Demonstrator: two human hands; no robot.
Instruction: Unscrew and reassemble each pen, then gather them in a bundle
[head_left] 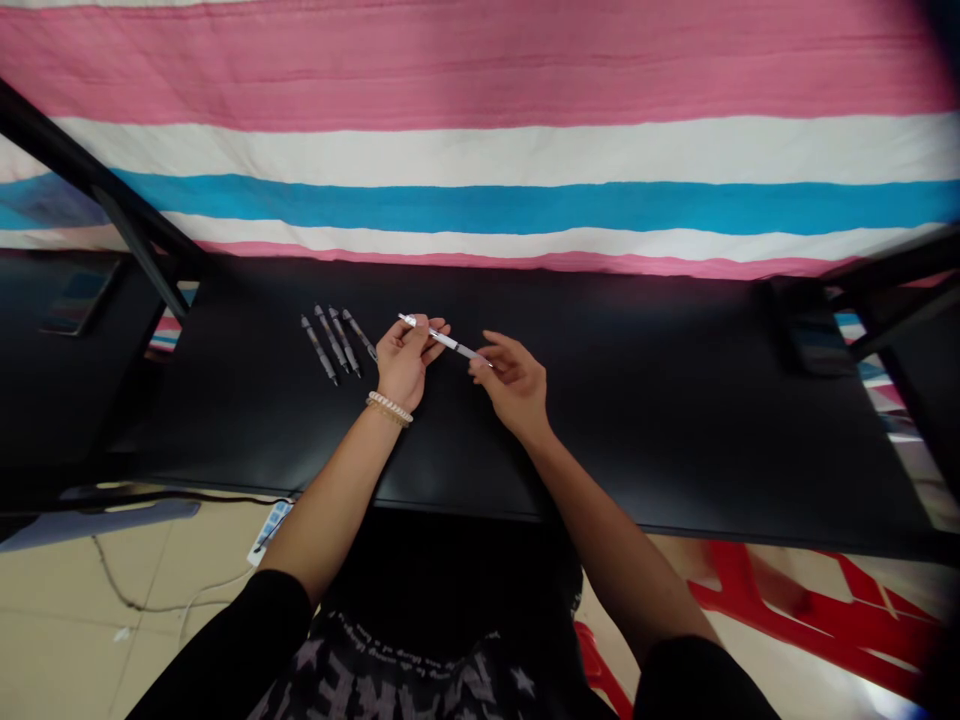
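Pen (448, 341) is above the table (675, 420), held slantwise between both hands. Left hand (401, 365) has it gripped, thumb against fingers, near the far end; right hand (521, 390) has the near end pinched between thumb and fingertips, other fingers loosely spread. Two-point hold probably keeps the barrel steady and leaves the right fingertips free to work that end. Four loose pens (320, 350) lie roughly side by side left of the left hand, likely for easy reach. No container visible; those sit directly on the tabletop.
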